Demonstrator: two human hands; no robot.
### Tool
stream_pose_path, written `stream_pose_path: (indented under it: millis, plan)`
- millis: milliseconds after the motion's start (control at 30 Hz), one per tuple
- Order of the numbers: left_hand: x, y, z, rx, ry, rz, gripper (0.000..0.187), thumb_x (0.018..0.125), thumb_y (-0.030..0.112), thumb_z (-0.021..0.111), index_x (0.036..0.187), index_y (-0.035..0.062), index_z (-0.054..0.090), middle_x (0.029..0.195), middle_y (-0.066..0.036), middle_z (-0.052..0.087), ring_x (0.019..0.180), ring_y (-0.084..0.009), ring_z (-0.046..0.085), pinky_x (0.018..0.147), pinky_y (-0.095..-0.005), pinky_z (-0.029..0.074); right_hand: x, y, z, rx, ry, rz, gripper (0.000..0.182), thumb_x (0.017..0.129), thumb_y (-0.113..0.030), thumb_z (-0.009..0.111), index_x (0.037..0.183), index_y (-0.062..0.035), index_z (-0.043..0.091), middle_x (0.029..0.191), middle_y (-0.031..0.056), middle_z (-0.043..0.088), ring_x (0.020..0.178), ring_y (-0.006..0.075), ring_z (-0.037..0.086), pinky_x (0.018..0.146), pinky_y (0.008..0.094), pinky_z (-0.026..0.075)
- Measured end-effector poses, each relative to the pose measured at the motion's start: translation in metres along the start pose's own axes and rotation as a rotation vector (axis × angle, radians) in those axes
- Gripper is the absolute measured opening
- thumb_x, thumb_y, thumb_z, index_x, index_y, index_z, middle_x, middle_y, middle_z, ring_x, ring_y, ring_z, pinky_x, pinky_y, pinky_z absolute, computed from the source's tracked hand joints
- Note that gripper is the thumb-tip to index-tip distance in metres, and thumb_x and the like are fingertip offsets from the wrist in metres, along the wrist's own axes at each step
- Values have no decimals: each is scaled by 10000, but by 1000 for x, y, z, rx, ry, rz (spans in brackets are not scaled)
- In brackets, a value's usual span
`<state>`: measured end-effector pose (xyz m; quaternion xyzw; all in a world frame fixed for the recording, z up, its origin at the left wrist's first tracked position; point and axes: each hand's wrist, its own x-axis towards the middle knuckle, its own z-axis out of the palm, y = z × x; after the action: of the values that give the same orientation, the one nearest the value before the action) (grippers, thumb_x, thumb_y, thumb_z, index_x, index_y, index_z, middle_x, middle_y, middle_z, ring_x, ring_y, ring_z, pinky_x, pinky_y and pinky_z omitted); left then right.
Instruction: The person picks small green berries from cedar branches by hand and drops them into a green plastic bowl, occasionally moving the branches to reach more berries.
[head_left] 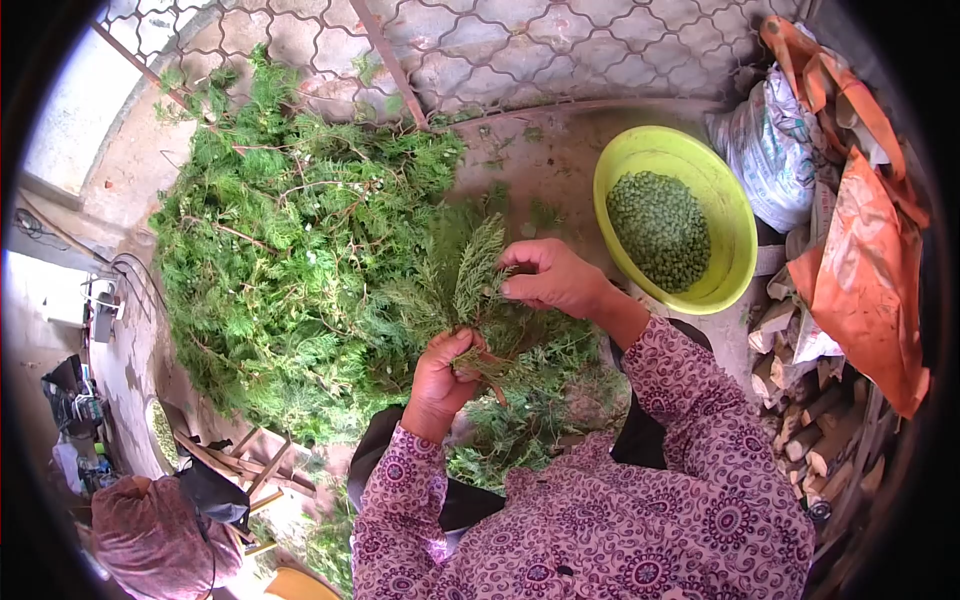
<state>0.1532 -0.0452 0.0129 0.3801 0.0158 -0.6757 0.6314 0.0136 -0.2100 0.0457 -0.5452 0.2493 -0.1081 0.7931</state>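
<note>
Left hand (440, 375) clamped around the stem of a cypress sprig (478, 275), held upright above the lap. Right hand (550, 278) up at the sprig's tip, fingers (515, 290) pinched narrow on the foliage. Just beyond, a big cypress branch pile (290, 250); right of it, a yellow-green bowl (735, 240) of green berries (660, 230).

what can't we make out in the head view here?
- Left hand palm and stem ends: hidden by its closed fingers around the sprig.
- Right hand fingertips: what they pinch is too small to tell.
- Green bowl contents: small green bits, unidentifiable.
- Woodpile: cut off by the lens edge.
</note>
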Motion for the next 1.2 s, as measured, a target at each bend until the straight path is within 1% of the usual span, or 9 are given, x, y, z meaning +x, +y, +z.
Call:
stream_pose_path:
  millis: [167, 233, 333, 467, 533, 567, 667, 867, 1200]
  plan:
    - [1, -1, 0, 19, -41, 2, 109, 740, 127, 603, 745, 37, 542, 683, -52, 546, 540, -169, 508, 607, -330, 461, 6, 17, 4, -543, 169, -309, 173, 752, -95, 579, 865, 26, 530, 628, 41, 515, 538, 147, 492, 502, 283, 386]
    - [1, 2, 2, 23, -37, -25, 107, 740, 125, 603, 736, 36, 543, 675, -52, 547, 522, -161, 496, 591, -322, 456, 9, 21, 5, -984, 264, -573, 148, 746, -95, 556, 821, 29, 531, 650, 142, 524, 599, 304, 524, 565, 343, 411]
    - [3, 2, 2, 12, -12, -51, 115, 742, 132, 602, 720, 36, 543, 661, -54, 548, 509, -169, 494, 573, -336, 456, 10, 25, 8, -914, 311, -583, 127, 758, -95, 527, 816, 17, 536, 706, 208, 499, 647, 405, 490, 571, 388, 411]
    - [-3, -4, 5, 33, 33, 49, 158, 747, 181, 595, 707, 40, 536, 645, -56, 549, 530, -232, 527, 614, -417, 461, 16, 14, -23, -902, 606, -662, 113, 785, -108, 509, 758, 2, 511, 702, 176, 543, 545, 334, 506, 472, 373, 391]
    - [-4, 2, 0, 14, 24, 54, 170, 746, 196, 592, 698, 43, 534, 636, -56, 543, 547, -253, 537, 653, -441, 454, 5, -7, -29, 319, 261, -90, 98, 822, -107, 487, 868, -42, 545, 719, 79, 555, 504, 157, 502, 418, 231, 359]
    - [-5, 3, -2, -1, 16, 53, 182, 744, 210, 589, 689, 47, 531, 627, -57, 537, 564, -273, 547, 692, -465, 447, 3, -8, -26, 448, 198, -117, 87, 842, -94, 474, 888, -60, 540, 734, 23, 543, 510, 41, 454, 406, 146, 307]
    - [-6, 6, 10, -37, 76, 101, 200, 749, 223, 574, 660, 51, 523, 589, -52, 510, 519, -251, 518, 677, -442, 435, 1, -5, -17, 606, 69, -61, 84, 841, -102, 484, 882, -52, 538, 730, 36, 546, 491, 53, 453, 386, 165, 310]
    - [-6, 4, 17, -36, 37, 130, 238, 771, 247, 543, 638, 51, 518, 482, -26, 431, 426, -191, 420, 578, -393, 390, 0, 1, -4, 157, 12, 142, 174, 780, -123, 578, 926, -33, 551, 698, 19, 538, 520, 63, 475, 444, 181, 357]
    - [-3, 1, 11, -29, 3, 115, 240, 770, 247, 552, 650, 42, 518, 482, -19, 436, 420, -171, 424, 588, -392, 404, 3, 10, 10, -308, 13, -46, 130, 728, -100, 604, 789, 2, 551, 605, -5, 509, 497, 50, 465, 452, 211, 369]
